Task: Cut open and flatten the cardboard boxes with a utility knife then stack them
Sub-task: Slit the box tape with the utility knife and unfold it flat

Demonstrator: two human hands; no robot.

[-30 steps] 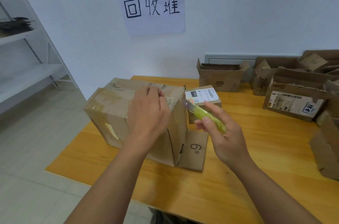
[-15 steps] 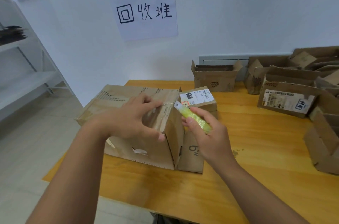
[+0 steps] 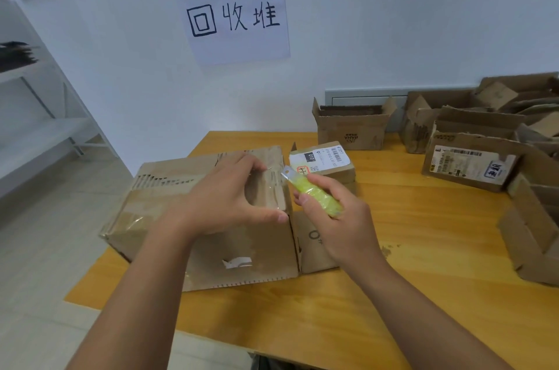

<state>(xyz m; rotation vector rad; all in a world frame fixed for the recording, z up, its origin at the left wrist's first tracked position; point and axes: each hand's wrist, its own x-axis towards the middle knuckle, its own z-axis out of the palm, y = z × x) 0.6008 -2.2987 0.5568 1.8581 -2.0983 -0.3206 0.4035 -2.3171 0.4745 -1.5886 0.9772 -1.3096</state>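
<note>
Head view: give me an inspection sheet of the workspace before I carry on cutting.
Surface: wooden table, bare wood at the near right.
Job's things: large taped box at the table's left edge, tape on top uncut; utility knife, yellow-green handle, blade out and beside the box's top right corner.
Clutter: small labelled box behind the knife; opened boxes along the back and right; a flap marked 0 beside the large box.
Hands: left hand grips the large box's top right corner; right hand holds the knife.
Cables: nothing seen.
Surroundings: white wall with handwritten paper sign; white shelving at left; tiled floor.
</note>
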